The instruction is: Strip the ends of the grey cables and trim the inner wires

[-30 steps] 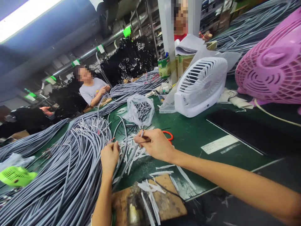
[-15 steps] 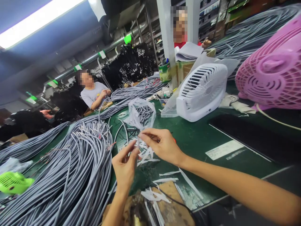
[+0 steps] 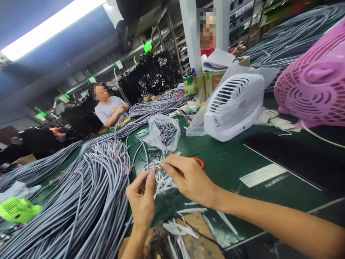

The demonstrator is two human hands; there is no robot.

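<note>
My left hand (image 3: 142, 198) is pinched on the end of a thin grey cable, whose tip (image 3: 153, 167) sticks up between the hands. My right hand (image 3: 188, 178) is closed in a pinch right beside it, fingertips meeting the left hand's; what it holds is too small to name. Both hands hover over white stripped shreds (image 3: 164, 180) on the green table (image 3: 231, 158). A big bundle of grey cables (image 3: 88, 194) lies to the left. A clear bag of small dark sleeves (image 3: 164, 132) sits just beyond the hands.
A white fan (image 3: 234, 106) and a pink fan (image 3: 315, 82) stand at the right. A brown board (image 3: 194, 233) lies at the near edge, a lime-green fan (image 3: 16, 209) at far left. Two other people sit across the table among more cable bundles.
My left hand left the cable bundle and came up to meet my right hand. Both hands then sank slightly and now pinch together around the cable tip.
</note>
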